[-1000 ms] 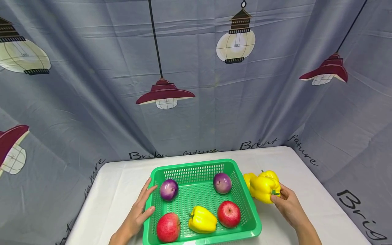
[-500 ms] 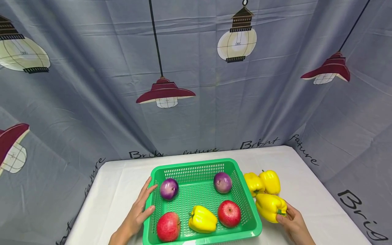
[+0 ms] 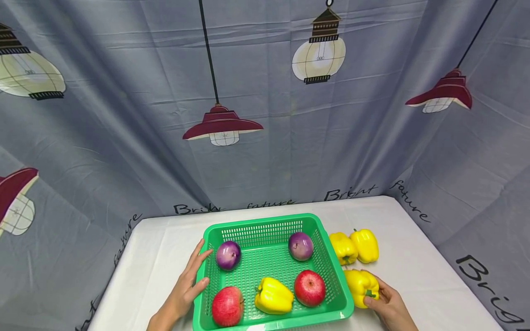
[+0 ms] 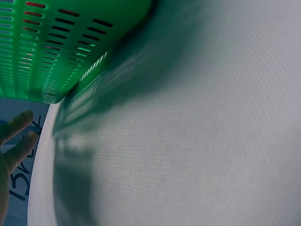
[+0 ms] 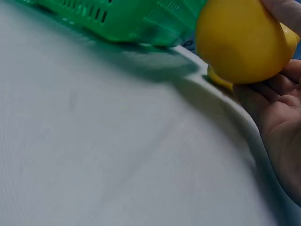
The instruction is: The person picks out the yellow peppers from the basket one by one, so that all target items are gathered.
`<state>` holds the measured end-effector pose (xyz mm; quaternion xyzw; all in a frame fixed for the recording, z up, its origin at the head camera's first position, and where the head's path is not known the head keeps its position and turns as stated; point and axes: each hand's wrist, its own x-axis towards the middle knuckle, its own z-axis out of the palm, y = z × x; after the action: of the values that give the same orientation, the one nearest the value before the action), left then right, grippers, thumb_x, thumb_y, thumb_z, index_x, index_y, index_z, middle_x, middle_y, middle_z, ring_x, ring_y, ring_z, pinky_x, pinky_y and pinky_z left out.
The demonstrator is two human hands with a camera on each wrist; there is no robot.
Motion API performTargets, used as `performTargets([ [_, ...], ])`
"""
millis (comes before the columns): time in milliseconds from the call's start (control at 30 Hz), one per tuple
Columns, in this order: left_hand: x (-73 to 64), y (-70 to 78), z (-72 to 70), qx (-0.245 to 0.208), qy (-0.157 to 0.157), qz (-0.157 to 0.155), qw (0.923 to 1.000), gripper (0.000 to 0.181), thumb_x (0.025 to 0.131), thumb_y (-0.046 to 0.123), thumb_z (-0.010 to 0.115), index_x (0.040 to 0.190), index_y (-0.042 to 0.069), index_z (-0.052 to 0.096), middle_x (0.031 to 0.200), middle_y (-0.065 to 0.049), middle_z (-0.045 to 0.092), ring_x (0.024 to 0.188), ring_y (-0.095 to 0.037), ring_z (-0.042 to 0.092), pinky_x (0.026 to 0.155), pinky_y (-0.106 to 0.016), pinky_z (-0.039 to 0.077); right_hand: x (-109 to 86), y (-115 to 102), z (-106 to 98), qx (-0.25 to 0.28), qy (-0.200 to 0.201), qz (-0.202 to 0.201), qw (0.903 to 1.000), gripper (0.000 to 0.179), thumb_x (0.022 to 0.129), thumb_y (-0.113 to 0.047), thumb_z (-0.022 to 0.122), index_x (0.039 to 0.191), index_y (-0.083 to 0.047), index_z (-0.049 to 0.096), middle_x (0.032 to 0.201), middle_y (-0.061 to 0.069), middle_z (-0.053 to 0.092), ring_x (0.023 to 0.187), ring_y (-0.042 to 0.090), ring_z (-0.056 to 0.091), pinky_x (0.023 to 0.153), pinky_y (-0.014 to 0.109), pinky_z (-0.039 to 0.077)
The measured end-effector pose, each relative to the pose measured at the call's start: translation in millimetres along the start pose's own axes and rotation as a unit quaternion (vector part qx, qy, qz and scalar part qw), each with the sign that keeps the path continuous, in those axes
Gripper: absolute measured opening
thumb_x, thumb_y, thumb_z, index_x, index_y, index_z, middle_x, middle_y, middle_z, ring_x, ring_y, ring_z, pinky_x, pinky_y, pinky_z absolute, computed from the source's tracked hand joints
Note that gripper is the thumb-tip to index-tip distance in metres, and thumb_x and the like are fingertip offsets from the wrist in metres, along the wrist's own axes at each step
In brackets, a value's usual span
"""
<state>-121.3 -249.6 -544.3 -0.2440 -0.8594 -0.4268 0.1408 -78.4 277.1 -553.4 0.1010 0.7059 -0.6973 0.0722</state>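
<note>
My right hand [image 3: 388,303] grips a yellow bell pepper [image 3: 361,287] just outside the right wall of a green plastic basket [image 3: 348,301]. In the right wrist view the thumb lies over the pepper [image 5: 242,42] and the fingers pass beneath it. My left hand [image 3: 182,289] is at the basket's left rim with its fingers spread and extended. Inside the basket lie two purple round onions, one onion [image 3: 228,255] at left and another onion [image 3: 301,246] at right, two red apples, the left apple [image 3: 227,306] and the right apple [image 3: 309,288], and a yellow bell pepper [image 3: 273,296].
Two more yellow peppers, a nearer one [image 3: 343,247] and a farther one [image 3: 365,245], lie together on the white tablecloth [image 3: 434,285] right of the basket. A grey curtain [image 3: 265,174] printed with lamps hangs behind and beside the table.
My right hand has moved the gripped pepper toward the front, away from the other two peppers, then slightly left to the basket's side. The left hand has stayed at the rim.
</note>
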Motion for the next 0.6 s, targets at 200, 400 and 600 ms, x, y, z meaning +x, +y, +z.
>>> performTargets([
  [200,-0.2,0.5,-0.8,-0.001,0.0,0.0,1.0,0.064,0.088,0.012,0.055,0.151,0.008,0.044,0.167,-0.013,0.017,0.151,-0.02,0.02,0.097,-0.074,0.031,3.4,6,0,-0.041,-0.003,-0.01,0.9991,0.079,0.092,-0.011,0.074,0.154,0.002,0.028,0.155,0.026,0.035,0.111,-0.014,0.053,0.095,0.018,0.046],
  [400,-0.1,0.5,-0.9,0.0,-0.002,0.002,1.0,0.064,0.088,0.011,0.055,0.151,0.007,0.044,0.167,-0.013,0.017,0.151,-0.02,0.02,0.097,-0.074,0.03,7.8,10,-1,-0.115,-0.029,-0.018,0.9928,0.092,0.081,-0.017,0.085,0.156,-0.008,0.031,0.156,0.015,0.038,0.119,-0.008,0.051,0.096,0.016,0.044],
  [600,-0.1,0.9,-1.1,0.004,-0.003,-0.002,1.0,0.063,0.089,0.013,0.055,0.151,0.008,0.044,0.167,-0.013,0.017,0.151,-0.019,0.021,0.097,-0.073,0.032,7.7,14,-4,-0.308,-0.012,-0.128,0.9427,0.101,0.076,-0.034,0.089,0.153,0.004,0.037,0.147,0.027,0.048,0.127,0.034,0.055,0.094,0.02,0.049],
])
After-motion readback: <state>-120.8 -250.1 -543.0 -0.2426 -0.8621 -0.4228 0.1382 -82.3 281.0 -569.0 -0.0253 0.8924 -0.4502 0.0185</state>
